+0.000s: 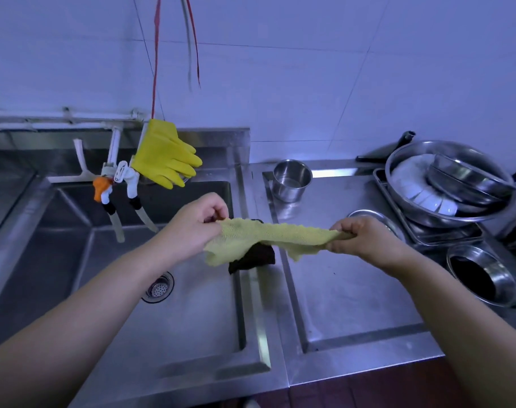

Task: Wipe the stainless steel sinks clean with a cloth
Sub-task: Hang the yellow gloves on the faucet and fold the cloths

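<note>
A pale yellow cloth (259, 238) is stretched in the air between my two hands, above the ridge between the sink and the counter. My left hand (196, 223) pinches its left end and my right hand (364, 238) grips its right end. Under the cloth a dark rag (252, 257) lies draped over the sink's right rim. The stainless steel sink (109, 260) lies below on the left, with a round drain strainer (159, 288) in its floor.
Yellow rubber gloves (165, 156) hang by the taps (115, 178) at the sink's back. On the steel counter (339, 290) stand a small steel pot (290, 179), a basin of bowls (451, 184) on a tray and a tipped steel cup (480, 273).
</note>
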